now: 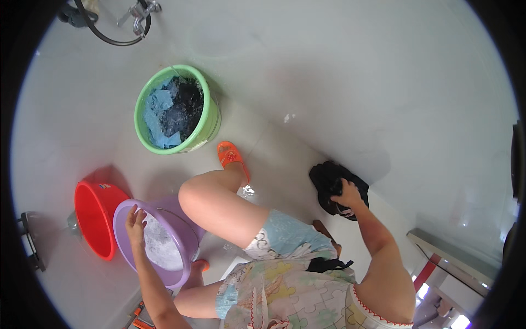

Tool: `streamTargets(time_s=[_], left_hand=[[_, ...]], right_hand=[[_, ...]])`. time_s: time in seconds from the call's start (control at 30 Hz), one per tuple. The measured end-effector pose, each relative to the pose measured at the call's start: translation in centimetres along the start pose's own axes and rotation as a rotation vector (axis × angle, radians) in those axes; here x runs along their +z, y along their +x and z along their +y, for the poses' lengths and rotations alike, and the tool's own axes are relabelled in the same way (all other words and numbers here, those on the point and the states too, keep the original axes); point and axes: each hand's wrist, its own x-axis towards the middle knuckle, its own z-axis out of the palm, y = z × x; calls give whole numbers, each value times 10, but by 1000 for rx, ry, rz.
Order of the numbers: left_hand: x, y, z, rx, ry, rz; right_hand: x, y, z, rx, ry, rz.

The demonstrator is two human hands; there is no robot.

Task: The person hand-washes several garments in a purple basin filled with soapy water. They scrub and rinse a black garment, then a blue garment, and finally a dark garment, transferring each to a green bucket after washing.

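At the lower left, a purple bucket (121,247) holds white, sudsy water (160,244). My left hand (135,223) is over its far rim with fingers spread and nothing seen in them; whether it touches the rim I cannot tell. Out to the right, my right hand (349,195) is closed on a bunched heap of black clothing (327,183) by the wall. A green bucket (212,118) stands farther off. Inside it, light blue cloth (159,112) and dark cloth (183,109) sit in water, its surface rippled under a thin stream.
A red basin (93,219) leans on its side beside the purple bucket. Above the green bucket, a metal tap (139,22) with a dark hose (101,37) is on the wall. My foot in an orange slipper (230,156) is near the green bucket. A door frame (449,255) is at the lower right.
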Motion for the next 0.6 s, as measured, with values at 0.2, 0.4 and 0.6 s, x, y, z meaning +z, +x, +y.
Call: streamTargets(time_s=[0.2, 0.4, 0.6], left_hand=[[-17, -46, 9, 43, 345, -41], [-38, -102, 12, -45, 482, -1], [-56, -140, 12, -128, 481, 101]], right_hand=[[60, -4, 122, 586, 62, -47], [111, 23, 151, 664, 596, 18], [121, 66, 134, 555, 564, -59]])
